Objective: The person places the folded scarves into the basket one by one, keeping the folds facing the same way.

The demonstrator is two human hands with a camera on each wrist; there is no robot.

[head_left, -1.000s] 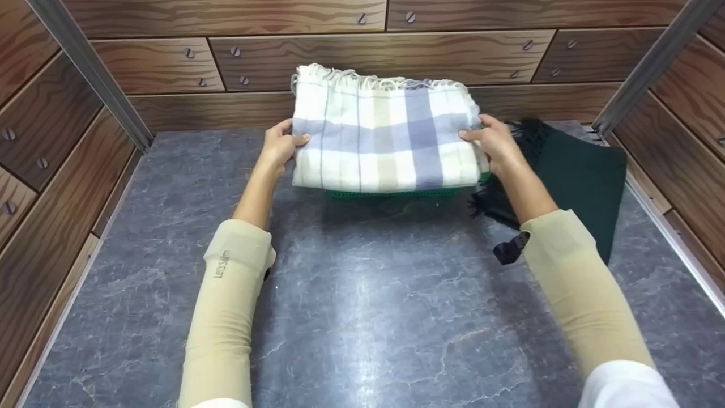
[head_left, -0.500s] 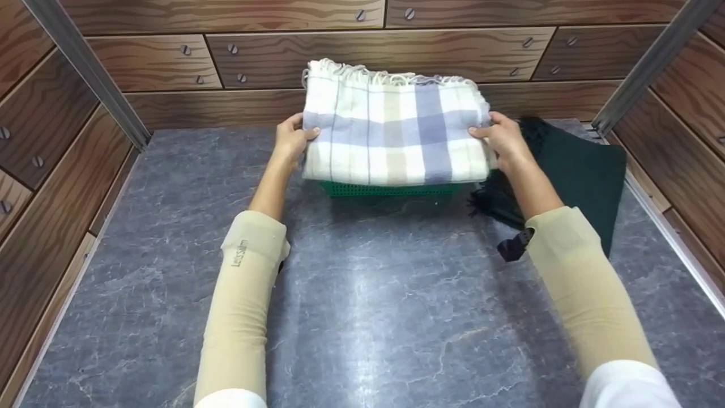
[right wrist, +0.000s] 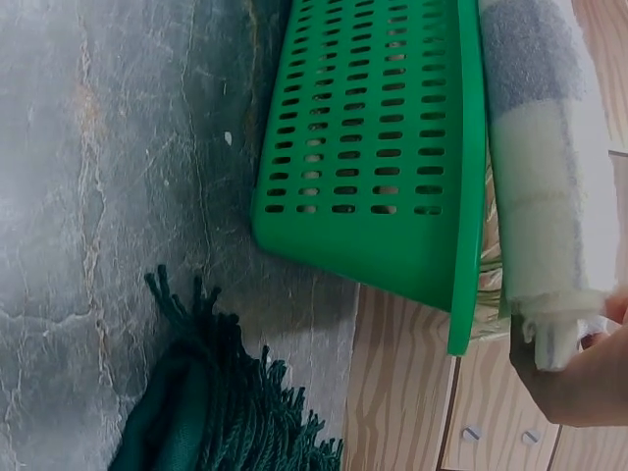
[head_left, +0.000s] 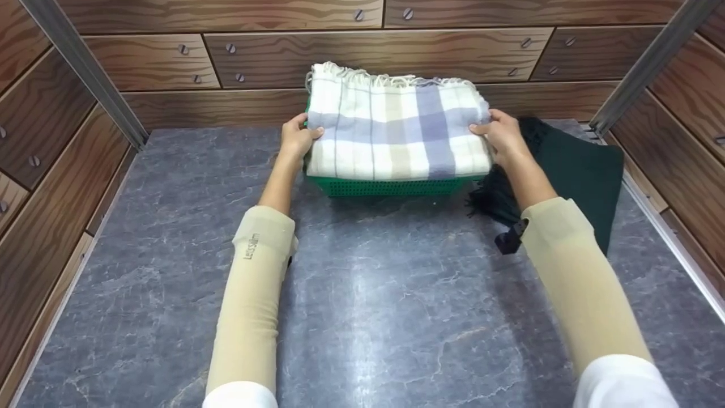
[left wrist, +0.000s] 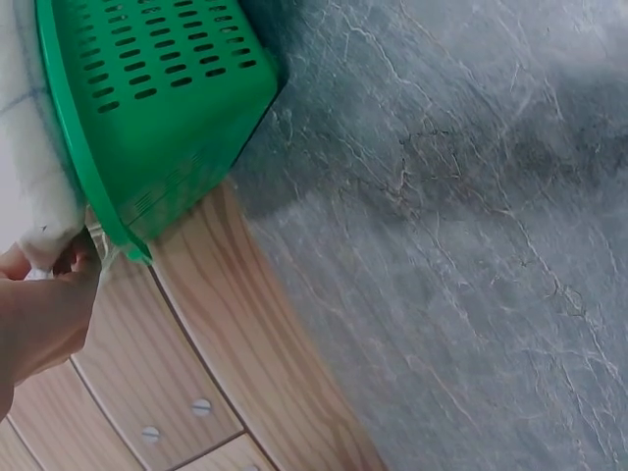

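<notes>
By the middle of the surface's (head_left: 357,294) far edge, the folded plaid cloth (head_left: 396,133) is over the green basket (head_left: 391,187), hiding most of its top. Compared with a second ago, cloth and both hands sit further right and more of the basket's front shows, so the two look better lined up. Left hand (head_left: 297,137) pinches the cloth's left edge, thumb on top, fingers curled under; right hand (head_left: 501,136) grips the right edge, also thumb on top. Neither has let go. Can't tell if the cloth's weight is on the basket. Surface is grey, marbled, shiny. Dark scarf (head_left: 583,181) lies by the far right corner, fringe near the basket. Wood-print walls (head_left: 379,54) behind and both sides; metal posts (head_left: 85,73) at the far corners.
</notes>
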